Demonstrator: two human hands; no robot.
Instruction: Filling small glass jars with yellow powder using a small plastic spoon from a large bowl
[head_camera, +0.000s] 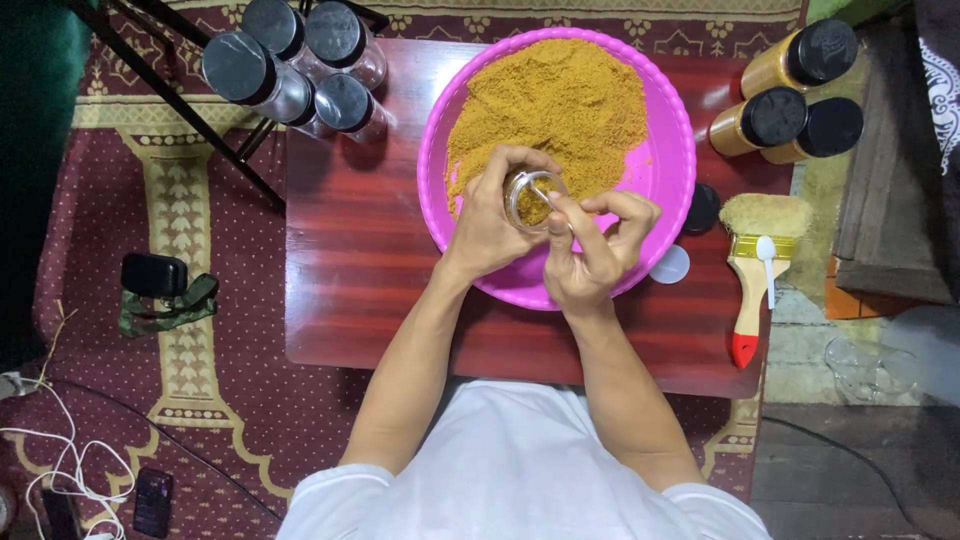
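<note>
Above the pink basin (672, 165) of orange-brown powder (560, 95) on the table (350, 260): left hand (492, 222) wrapping around a small clear jar (532, 200), holding it mouth-up; right hand (598, 255) just beside, fingers pinching a thin spoon handle (560, 200) over the jar's mouth. Lying well right, a paintbrush (755, 265).

Table (350, 250) left free; jars (790, 105) right.
</note>
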